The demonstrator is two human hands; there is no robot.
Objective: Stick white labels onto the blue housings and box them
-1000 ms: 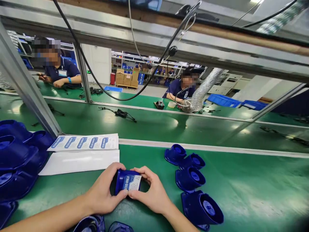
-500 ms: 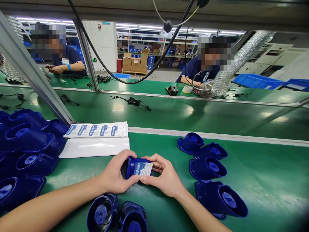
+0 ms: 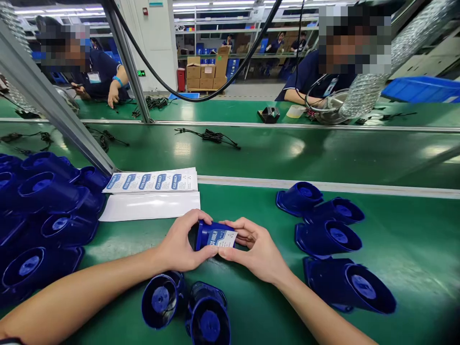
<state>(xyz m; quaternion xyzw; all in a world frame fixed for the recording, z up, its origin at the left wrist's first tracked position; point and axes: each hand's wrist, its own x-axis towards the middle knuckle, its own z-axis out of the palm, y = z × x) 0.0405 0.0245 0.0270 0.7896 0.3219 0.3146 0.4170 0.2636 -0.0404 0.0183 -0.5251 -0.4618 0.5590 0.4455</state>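
Observation:
Between my two hands is a blue plastic housing (image 3: pixel 205 232) with a blue-and-white label (image 3: pixel 222 237) on its side. My left hand (image 3: pixel 185 242) is closed round the housing's wider flanged end, its thumb along the lower edge of the label. At the other end my right hand (image 3: pixel 253 247) grips the housing, thumb at the label's lower corner and fingers behind. Just below, two more blue housings (image 3: pixel 160 299) stand on the green table. Beyond my left hand lies a sheet of printed labels (image 3: pixel 153 181) over white backing paper (image 3: pixel 151 207).
Many blue housings (image 3: pixel 53 191) are heaped at the left, beside a slanted metal post (image 3: pixel 61 100). Several more housings (image 3: pixel 328 237) lie at the right. A black cable bundle (image 3: pixel 212 136) rests on the far strip. Two co-workers sit across, near a silver duct (image 3: pixel 370 91).
The view has shifted, so the table items appear moved. Both hands keep the same hold on the labelled housing. The co-worker at left has moved an arm down toward the table.

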